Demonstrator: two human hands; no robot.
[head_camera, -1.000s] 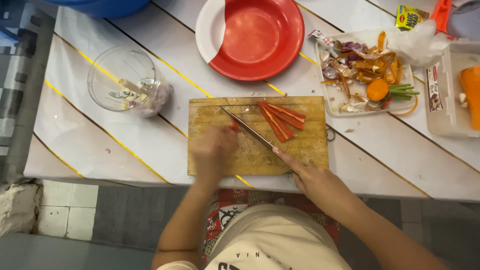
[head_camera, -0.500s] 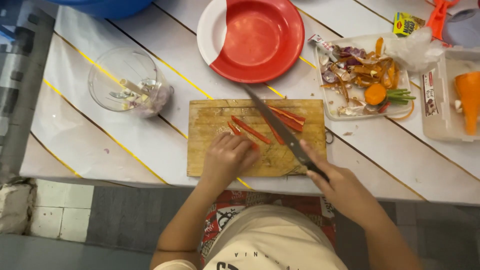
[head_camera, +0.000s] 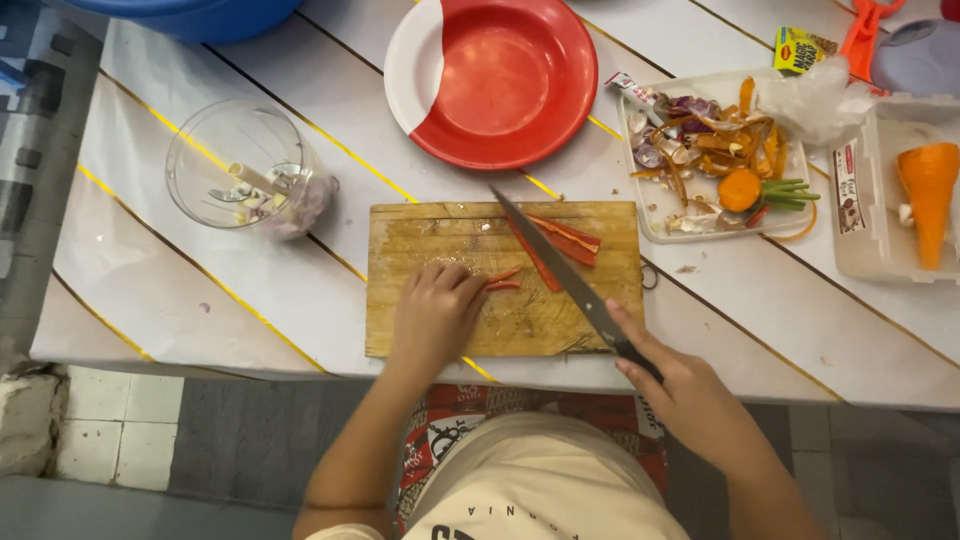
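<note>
A wooden cutting board (head_camera: 430, 232) lies on the white table. My left hand (head_camera: 436, 312) rests on its middle, fingertips on thin red chili strips (head_camera: 503, 279). More red chili pieces (head_camera: 568, 239) lie toward the board's far right. My right hand (head_camera: 678, 385) grips the handle of a kitchen knife (head_camera: 555, 265) near the board's front right corner. The blade slants up and left across the board, over the chili pieces.
A red and white plate (head_camera: 500, 75) sits beyond the board. A clear plastic jar (head_camera: 245, 170) with chopped bits stands at left. A white tray (head_camera: 655, 225) of vegetable peelings is at right, and a container (head_camera: 858, 240) with a carrot (head_camera: 928, 195) further right. A blue tub (head_camera: 190, 15) is at the back.
My left hand has pulled some chili strips toward the board's middle. The knife has swung off the chili and now slants across the board's right half, with my right hand lower.
</note>
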